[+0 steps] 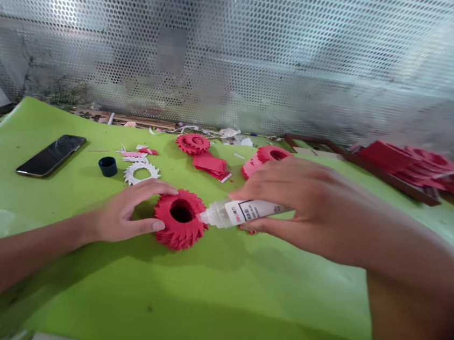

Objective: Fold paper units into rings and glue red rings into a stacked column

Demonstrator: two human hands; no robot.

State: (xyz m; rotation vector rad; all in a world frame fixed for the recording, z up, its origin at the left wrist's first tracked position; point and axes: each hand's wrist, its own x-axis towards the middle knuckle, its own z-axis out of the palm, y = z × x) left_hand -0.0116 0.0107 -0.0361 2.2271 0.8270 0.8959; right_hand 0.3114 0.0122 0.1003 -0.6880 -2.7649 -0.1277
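Note:
A stack of red toothed paper rings [183,234] with a dark round hole stands on the green sheet [212,309]. My left hand [127,213] grips the stack's left side between thumb and fingers. In my right hand [300,205] is a clear glue bottle [242,211] with a white label, tilted so that its nozzle meets the right part of the stack's top. Behind my right hand, another red ring stack [271,154] is partly hidden. A white toothed ring [141,172] lies just beyond my left hand.
A black phone [52,155] and a dark blue cap [108,166] lie at the left. Further back are a red ring stack [193,144], red paper pieces [212,164] and scraps. Red sheets [398,163] fill a tray at the right, before a perforated metal wall [239,52].

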